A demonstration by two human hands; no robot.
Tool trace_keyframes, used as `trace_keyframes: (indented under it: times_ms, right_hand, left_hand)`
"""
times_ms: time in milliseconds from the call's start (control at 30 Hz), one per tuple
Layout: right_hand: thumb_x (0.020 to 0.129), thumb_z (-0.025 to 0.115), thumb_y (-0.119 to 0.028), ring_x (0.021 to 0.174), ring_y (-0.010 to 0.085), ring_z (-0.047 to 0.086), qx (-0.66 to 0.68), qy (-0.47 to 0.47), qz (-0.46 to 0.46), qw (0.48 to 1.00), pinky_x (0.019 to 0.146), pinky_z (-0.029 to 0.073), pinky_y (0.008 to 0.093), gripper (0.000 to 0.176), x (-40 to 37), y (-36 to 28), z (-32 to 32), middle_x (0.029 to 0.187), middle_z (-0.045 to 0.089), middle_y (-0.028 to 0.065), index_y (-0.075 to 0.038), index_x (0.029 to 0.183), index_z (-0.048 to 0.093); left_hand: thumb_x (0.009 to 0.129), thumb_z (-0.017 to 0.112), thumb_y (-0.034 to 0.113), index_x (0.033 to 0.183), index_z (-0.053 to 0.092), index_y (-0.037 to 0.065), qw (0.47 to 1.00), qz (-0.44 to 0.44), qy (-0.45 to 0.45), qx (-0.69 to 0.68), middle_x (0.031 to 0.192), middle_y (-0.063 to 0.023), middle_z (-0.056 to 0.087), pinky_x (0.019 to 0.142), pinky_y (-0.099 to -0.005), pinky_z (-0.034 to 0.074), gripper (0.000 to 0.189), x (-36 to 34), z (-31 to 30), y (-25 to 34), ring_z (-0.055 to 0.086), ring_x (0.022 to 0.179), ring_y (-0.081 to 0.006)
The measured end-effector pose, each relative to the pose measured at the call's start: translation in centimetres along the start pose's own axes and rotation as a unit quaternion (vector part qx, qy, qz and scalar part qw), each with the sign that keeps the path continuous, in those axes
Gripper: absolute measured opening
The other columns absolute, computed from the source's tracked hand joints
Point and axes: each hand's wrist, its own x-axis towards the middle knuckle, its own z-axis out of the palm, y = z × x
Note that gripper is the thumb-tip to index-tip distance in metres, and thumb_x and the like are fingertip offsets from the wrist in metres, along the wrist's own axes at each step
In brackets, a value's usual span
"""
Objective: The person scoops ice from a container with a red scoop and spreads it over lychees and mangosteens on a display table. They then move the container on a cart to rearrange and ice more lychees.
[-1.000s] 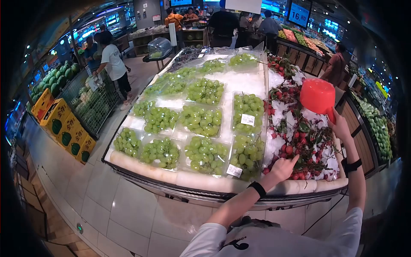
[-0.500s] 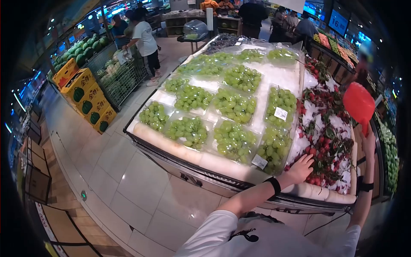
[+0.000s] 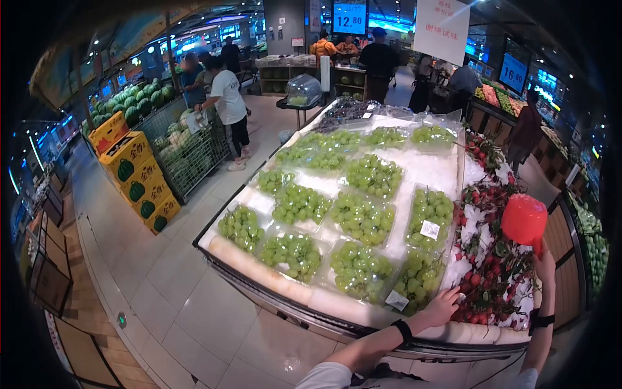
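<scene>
My right hand grips the handle of a red plastic scoop, its wide end raised over the right side of the ice display. Low on the same display, my left hand reaches to the near-left edge of the lychees, fingers stretched out and apart. A small white bit shows at its fingertips. The lychees lie with twigs and leaves among white ice. Just left of that hand is a clear pack of green grapes with a white label; several more grape packs cover the ice bed.
Yellow watermelon cartons are stacked on the left beside a metal mesh cage. A person in a white shirt stands by it. Tiled floor runs along the display. A white sign hangs at the back.
The view has tilted up, so the display sits lower in the picture. My left hand has shifted slightly left at the lychees' edge. The scoop has moved a little left, still in my right hand.
</scene>
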Motion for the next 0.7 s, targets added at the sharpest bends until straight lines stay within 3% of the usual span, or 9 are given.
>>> trace_keyframes:
  times_ms: [33,133,233,367,500,533,633,700]
  right_hand:
    - [0.078,0.055,-0.005,0.103,0.034,0.054,0.003,0.007,0.004,1.0,0.086,0.042,0.0383,0.062,0.3,1.0,0.7,0.111,0.055,0.0219,-0.006,0.135,0.031]
    - [0.075,0.058,-0.002,0.1,0.032,0.056,0.097,0.171,-0.095,0.976,0.083,0.043,0.0368,0.064,1.3,5.8,4.2,0.111,0.056,0.0195,-0.007,0.134,0.034]
    - [0.073,0.06,-0.002,0.097,0.0311,0.058,0.165,0.133,-0.012,0.977,0.081,0.044,0.036,0.067,-0.9,4.5,1.5,0.111,0.056,0.0197,-0.008,0.134,0.034]
    - [0.07,0.061,-0.001,0.092,0.0298,0.058,0.155,0.173,-0.036,0.972,0.08,0.045,0.0344,0.067,-2.7,8.9,1.6,0.105,0.057,0.0201,-0.007,0.132,0.036]
    - [0.071,0.057,0.001,0.096,0.0294,0.058,0.12,0.194,-0.047,0.972,0.082,0.044,0.0343,0.062,-6.3,14.8,-0.7,0.103,0.058,0.0194,-0.005,0.13,0.04]
    - [0.068,0.055,0.004,0.102,0.0275,0.056,0.139,0.129,0.04,0.981,0.085,0.042,0.0328,0.063,-7.6,13.8,-3.4,0.107,0.058,0.0188,-0.004,0.129,0.04]
    - [0.065,0.052,0.007,0.105,0.0254,0.055,0.166,0.167,-0.004,0.972,0.088,0.04,0.0315,0.065,-9.8,22.6,-4.0,0.11,0.057,0.0179,-0.002,0.129,0.04]
    - [0.065,0.052,0.009,0.113,0.0241,0.05,0.182,0.129,0.023,0.975,0.093,0.037,0.032,0.068,-11.7,27.5,-5.6,0.119,0.053,0.0167,-0.002,0.13,0.038]
  left_hand:
    - [0.072,0.053,0.008,0.086,0.059,0.0,1.0,0.008,-0.002,0.003,0.123,-0.0174,0.043,0.103,-0.0481,0.024,0.017,0.1,-0.3,0.0,0.026,0.129,-0.0331]
    - [0.072,0.054,0.009,0.086,0.056,0.002,0.999,-0.015,-0.038,-0.026,0.126,-0.018,0.041,0.105,-0.0512,0.02,0.016,0.6,-0.8,0.9,0.022,0.13,-0.0339]
    - [0.072,0.055,0.01,0.088,0.056,0.002,0.997,0.001,-0.069,-0.021,0.126,-0.0182,0.04,0.105,-0.0507,0.018,0.018,1.6,-1.8,3.3,0.02,0.131,-0.0344]
    - [0.071,0.055,0.008,0.094,0.054,0.001,0.995,0.043,-0.066,-0.065,0.125,-0.0185,0.04,0.106,-0.0499,0.018,0.025,3.5,-0.8,7.4,0.02,0.131,-0.0351]
    - [0.07,0.057,0.009,0.096,0.053,-0.001,0.995,0.055,-0.06,-0.052,0.126,-0.0194,0.038,0.105,-0.0485,0.022,0.028,5.9,2.3,11.7,0.022,0.129,-0.0363]
    - [0.07,0.057,0.009,0.096,0.053,-0.001,0.995,0.056,-0.063,-0.053,0.126,-0.0194,0.038,0.105,-0.0485,0.022,0.028,6.8,2.8,13.2,0.022,0.129,-0.0363]
    - [0.07,0.058,0.01,0.095,0.054,-0.001,0.997,0.061,-0.046,-0.032,0.127,-0.0195,0.038,0.105,-0.0482,0.022,0.028,9.8,4.6,18.2,0.022,0.129,-0.0364]
    - [0.07,0.058,0.011,0.094,0.054,-0.001,0.995,0.078,-0.01,-0.061,0.127,-0.0192,0.038,0.105,-0.0481,0.024,0.028,12.0,6.6,21.8,0.022,0.129,-0.0358]
